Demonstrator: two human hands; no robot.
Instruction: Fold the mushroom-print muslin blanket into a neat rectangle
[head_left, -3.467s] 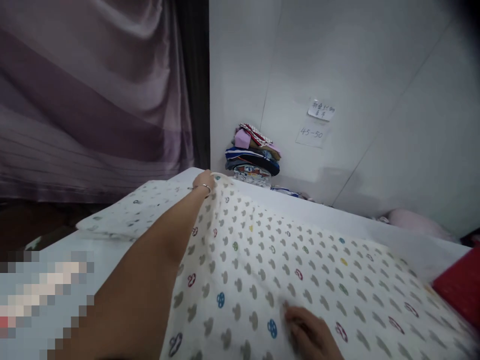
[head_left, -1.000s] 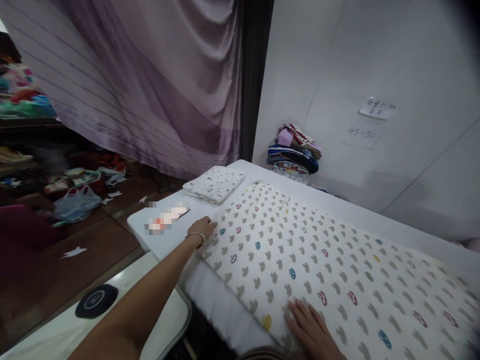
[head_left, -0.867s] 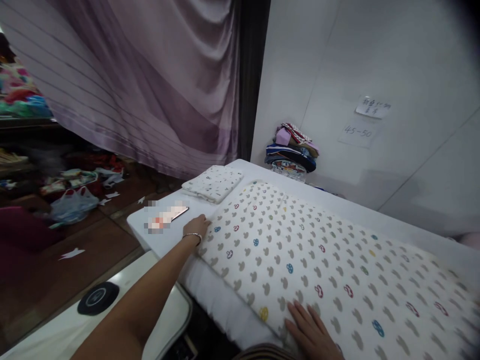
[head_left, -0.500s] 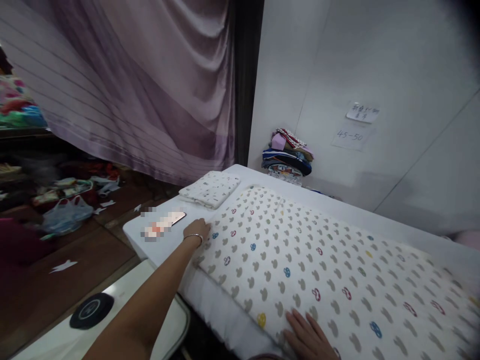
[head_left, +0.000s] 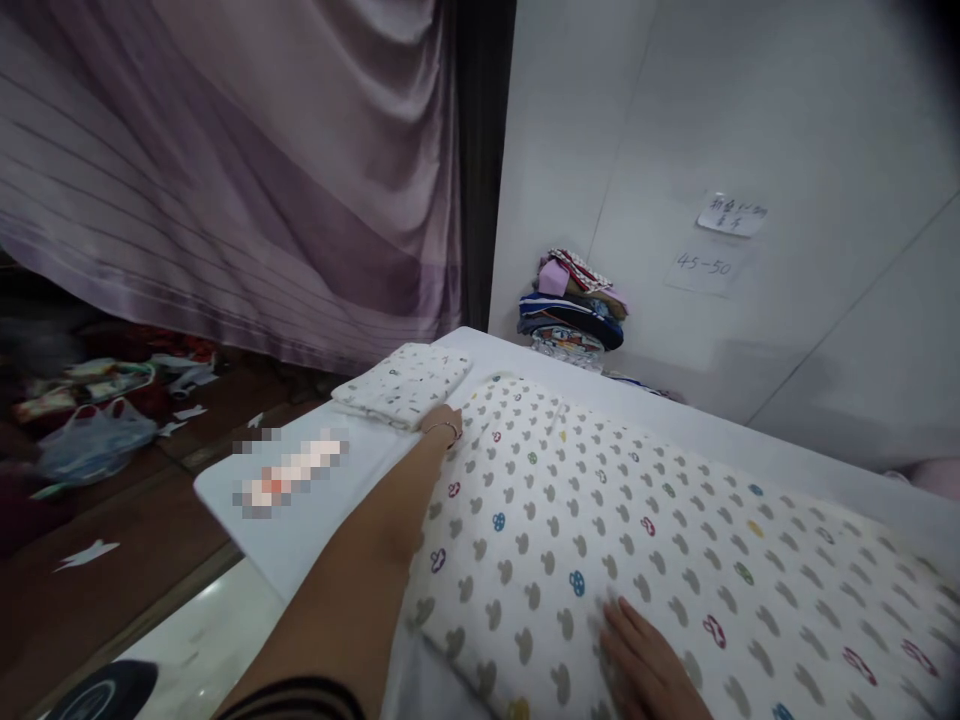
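Head view: printed cloth point(head_left: 600, 520) seemingly being smoothed; ten-o'clock edge reached by left hand point(head_left: 441, 422), grip unclear; right hand point(head_left: 649, 660) laid flat at six o'clock, nothing gripped; even pressure called for next.

We've 2 hands point(head_left: 651, 665), 1 pc. spread cloth point(head_left: 637, 500), 1 pc. folded cloth point(head_left: 405, 385), 1 desk point(head_left: 300, 545), 2 wall notes point(head_left: 731, 216), 1 fabric stk. point(head_left: 574, 308)

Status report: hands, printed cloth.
Left hand at left edge of printed cloth; right hand at near side. Printed cloth spread out. Folded cloth beside left hand.
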